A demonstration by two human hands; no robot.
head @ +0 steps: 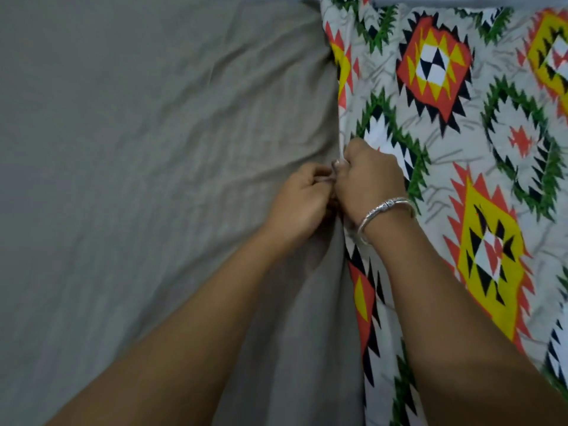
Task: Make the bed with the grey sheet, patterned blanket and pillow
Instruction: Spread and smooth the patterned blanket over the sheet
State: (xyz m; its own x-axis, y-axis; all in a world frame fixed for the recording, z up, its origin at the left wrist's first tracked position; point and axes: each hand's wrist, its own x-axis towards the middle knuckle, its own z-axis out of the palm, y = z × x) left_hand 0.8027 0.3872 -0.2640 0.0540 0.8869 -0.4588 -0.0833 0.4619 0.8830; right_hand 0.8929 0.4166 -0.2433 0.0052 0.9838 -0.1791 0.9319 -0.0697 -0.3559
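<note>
The grey sheet [138, 142] covers the left two thirds of the view, creased toward the middle. The patterned blanket [461, 124], white with orange, yellow, green and black diamonds, lies over the right side; its long edge runs top to bottom through the centre. My left hand [302, 201] and my right hand [370, 182] meet on that edge, knuckles touching. Both have fingers curled shut on the blanket's edge, and the sheet bunches up beside them. A silver bangle circles my right wrist. No pillow is in view.
A thin strip of paler grey surface [461, 0] shows along the top edge beyond the blanket. Fabric fills everything else in view.
</note>
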